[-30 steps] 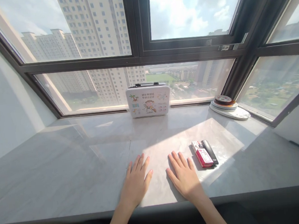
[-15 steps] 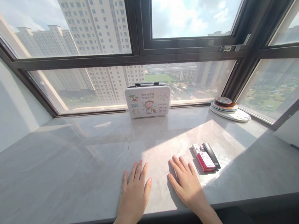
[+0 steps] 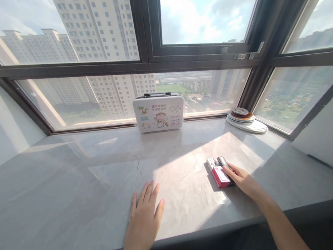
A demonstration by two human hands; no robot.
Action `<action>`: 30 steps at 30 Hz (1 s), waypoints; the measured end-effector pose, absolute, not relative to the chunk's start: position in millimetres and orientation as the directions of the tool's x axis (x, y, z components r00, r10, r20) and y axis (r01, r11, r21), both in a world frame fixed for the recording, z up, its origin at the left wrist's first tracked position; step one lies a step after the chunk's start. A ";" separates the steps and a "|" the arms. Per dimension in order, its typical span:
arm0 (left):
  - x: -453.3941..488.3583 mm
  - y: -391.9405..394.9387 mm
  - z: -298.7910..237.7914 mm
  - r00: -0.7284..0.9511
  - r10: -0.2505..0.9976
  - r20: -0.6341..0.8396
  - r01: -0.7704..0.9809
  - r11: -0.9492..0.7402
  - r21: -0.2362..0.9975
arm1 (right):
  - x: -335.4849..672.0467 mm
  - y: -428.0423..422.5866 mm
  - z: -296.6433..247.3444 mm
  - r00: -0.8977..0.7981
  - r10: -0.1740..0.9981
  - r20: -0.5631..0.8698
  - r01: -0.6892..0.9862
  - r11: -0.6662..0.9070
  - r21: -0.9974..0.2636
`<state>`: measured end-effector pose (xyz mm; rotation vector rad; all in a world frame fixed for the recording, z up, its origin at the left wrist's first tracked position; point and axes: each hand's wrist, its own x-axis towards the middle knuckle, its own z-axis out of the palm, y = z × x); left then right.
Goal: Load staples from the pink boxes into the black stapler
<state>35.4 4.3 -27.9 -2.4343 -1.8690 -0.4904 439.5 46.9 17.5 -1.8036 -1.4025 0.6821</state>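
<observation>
My left hand (image 3: 144, 220) lies flat on the grey marble-patterned counter (image 3: 73, 195), palm down with its fingers stretched, holding nothing. Over on the right, my right hand (image 3: 244, 180) has its fingers around a black stapler (image 3: 223, 161), which still rests on the counter. My thumb lies on the stapler's near side, while part of its body is hidden under my fingers. Right beside it on the left are small red-and-white boxes (image 3: 220, 178), apparently one stacked on another.
A white case (image 3: 160, 116) with cartoon prints and a black handle stands upright by the window. Stacked plates (image 3: 243, 118) sit in the far right corner. Dark window frames (image 3: 91, 69) border the back and right side. The counter's front edge runs close to me.
My right hand has moved right from flat on the counter and closed around the stapler. My left hand stays flat. The view has shifted slightly to the right.
</observation>
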 end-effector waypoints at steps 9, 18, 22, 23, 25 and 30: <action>87.2 2.0 16.4 0.016 0.989 0.148 0.801 -0.101 0.590 | 306.2 30.4 -6.7 0.123 0.988 0.098 0.495 0.024 -0.868; 102.8 11.1 5.2 -0.125 0.938 0.322 0.856 -0.062 0.514 | 282.7 16.9 -21.9 0.303 0.947 0.104 0.369 -0.016 -0.929; 65.8 10.0 -3.8 -0.144 0.932 0.332 0.792 -0.093 0.604 | 306.5 5.0 -24.4 0.282 0.954 0.106 0.328 0.008 -0.945; 55.5 12.7 -5.4 -0.153 0.927 0.344 0.777 -0.102 0.621 | 308.2 2.8 -24.1 0.271 0.957 0.109 0.326 0.015 -0.945; 35.2 23.6 -8.2 -0.163 0.919 0.359 0.760 -0.115 0.639 | 308.0 0.4 -23.1 0.256 0.960 0.114 0.327 0.025 -0.945; -3.6 67.4 -12.5 -0.103 0.931 0.349 0.788 -0.138 0.601 | 303.2 0.6 -23.6 0.247 0.960 0.129 0.324 0.043 -0.945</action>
